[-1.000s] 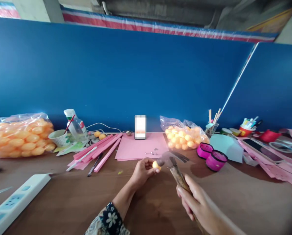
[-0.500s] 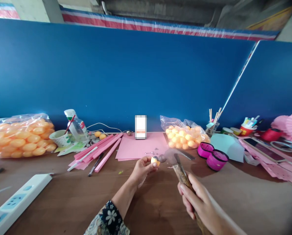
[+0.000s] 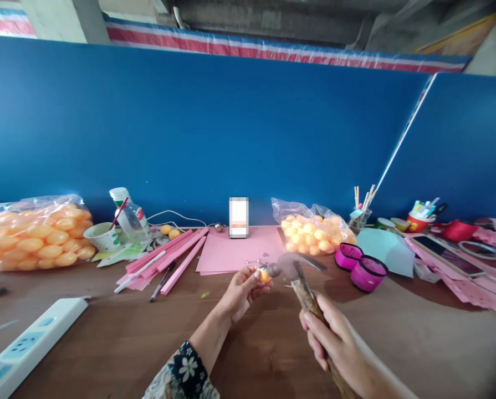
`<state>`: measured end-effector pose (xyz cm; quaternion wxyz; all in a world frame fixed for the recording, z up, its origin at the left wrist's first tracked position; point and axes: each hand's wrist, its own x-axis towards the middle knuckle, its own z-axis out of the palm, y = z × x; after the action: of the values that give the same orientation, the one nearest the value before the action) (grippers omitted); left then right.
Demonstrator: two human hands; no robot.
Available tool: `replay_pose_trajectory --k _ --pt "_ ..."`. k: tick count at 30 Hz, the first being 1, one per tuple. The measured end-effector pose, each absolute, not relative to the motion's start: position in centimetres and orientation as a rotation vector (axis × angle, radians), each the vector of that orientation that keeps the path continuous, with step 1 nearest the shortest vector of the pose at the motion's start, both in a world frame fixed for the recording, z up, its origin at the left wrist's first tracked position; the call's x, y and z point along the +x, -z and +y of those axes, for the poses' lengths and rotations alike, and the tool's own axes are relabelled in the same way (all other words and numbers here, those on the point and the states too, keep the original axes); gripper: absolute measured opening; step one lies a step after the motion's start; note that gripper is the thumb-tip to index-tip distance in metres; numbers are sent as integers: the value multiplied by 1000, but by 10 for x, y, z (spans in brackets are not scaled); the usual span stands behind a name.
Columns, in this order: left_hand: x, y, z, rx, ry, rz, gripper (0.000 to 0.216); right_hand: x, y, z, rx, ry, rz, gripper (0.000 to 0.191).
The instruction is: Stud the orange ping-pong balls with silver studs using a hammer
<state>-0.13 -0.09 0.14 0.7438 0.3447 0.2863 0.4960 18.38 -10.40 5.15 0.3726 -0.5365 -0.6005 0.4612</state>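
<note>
In the middle of the table my left hand (image 3: 243,293) pinches a small orange ball (image 3: 265,274), seemingly a table tennis ball, between thumb and fingers. A shiny silvery patch shows on the ball's upper side; its exact form is too small to tell. My right hand (image 3: 328,330) is wrapped round the wooden handle of a claw hammer (image 3: 308,296). The hammer's round face lies right beside the ball; whether they touch I cannot tell. Tiny metallic bits (image 3: 256,261) lie just beyond my left hand on pink paper (image 3: 218,255).
Bags of orange balls stand left (image 3: 35,238) and right (image 3: 310,235). Pink strips (image 3: 181,249) and a pen (image 3: 163,281) lie left of my hands. Magenta wristbands (image 3: 368,272), a phone (image 3: 445,255) and a marker cup (image 3: 420,219) sit right. A power strip (image 3: 44,332) lies front left.
The ball has turned slightly in my left fingers, so its silvery patch now shows brighter on top. My right hand and the hammer have shifted a little to the left.
</note>
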Motion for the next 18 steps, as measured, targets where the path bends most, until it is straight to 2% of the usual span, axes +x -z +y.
replay_pose_trajectory --k 12,18 --pt "-3 3 2 813 -1061 551 21 177 -56 -102 -1360 -1204 -1520 22" --pt "-3 2 1 808 -1068 623 30 177 -60 -104 -1362 -1180 -1502 24"
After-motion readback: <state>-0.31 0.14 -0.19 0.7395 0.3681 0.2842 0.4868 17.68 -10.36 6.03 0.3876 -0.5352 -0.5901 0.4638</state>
